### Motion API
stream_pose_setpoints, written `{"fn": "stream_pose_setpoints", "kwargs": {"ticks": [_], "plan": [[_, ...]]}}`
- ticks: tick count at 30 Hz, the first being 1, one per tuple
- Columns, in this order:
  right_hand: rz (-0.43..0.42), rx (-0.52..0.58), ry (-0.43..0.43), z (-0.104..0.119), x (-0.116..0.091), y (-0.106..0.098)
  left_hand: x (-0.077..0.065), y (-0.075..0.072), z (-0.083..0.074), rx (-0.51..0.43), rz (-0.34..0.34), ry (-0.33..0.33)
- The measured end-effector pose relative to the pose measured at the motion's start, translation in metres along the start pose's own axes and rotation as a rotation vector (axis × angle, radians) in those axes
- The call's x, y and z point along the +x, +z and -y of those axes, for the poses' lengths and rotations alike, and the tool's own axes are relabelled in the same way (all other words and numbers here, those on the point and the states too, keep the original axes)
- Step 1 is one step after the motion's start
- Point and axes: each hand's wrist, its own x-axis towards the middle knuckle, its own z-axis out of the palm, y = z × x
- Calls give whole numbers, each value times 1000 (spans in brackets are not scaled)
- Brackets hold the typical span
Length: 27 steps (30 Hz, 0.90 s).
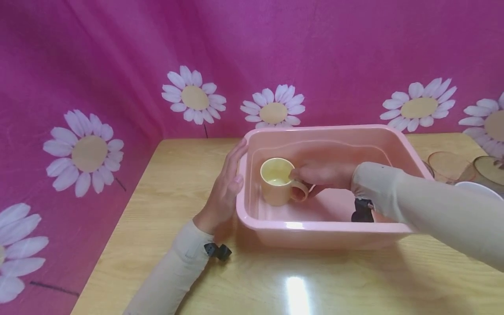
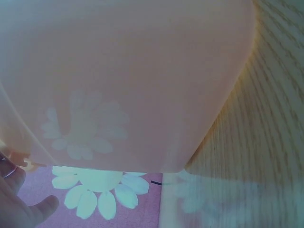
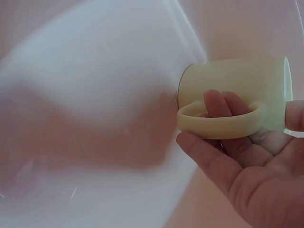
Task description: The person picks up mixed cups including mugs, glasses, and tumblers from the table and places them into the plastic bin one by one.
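Beige fabric of the right sleeve (image 1: 445,210) lies nearest, crossing the front right corner of the pink plastic basin (image 1: 327,238) and covering part of its rim. Inside the basin, toward its left end, a pale yellow mug (image 1: 275,192) is upright; whether its base touches the floor, I cannot tell. The right hand (image 1: 324,174) grips it firmly, fingers curled through the handle (image 3: 221,126) and thumb at the lip. Outside the basin's left wall, the left hand (image 1: 224,190) rests against the rim with fingers fairly straight, gripping nothing else. Small black cameras sit at both wrists. Right of the basin stand an orange-rimmed glass (image 1: 450,166), a brown-rimmed glass (image 1: 490,170) and a white-rimmed vessel (image 1: 480,189), the last partly hidden by the sleeve. Beneath the basin is a wooden table (image 1: 165,197); behind it hangs a magenta daisy-print cloth (image 1: 338,57).
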Motion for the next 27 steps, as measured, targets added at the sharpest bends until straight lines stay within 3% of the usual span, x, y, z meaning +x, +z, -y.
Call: {"fn": "stream_pose_setpoints", "kwargs": {"ticks": [10,27], "plan": [[23,33,-14,-2,-2,2,-2,1,0,2,1,15],[-35,86,45,1,-1,2,-1,1,2,-10,-3,18]]}}
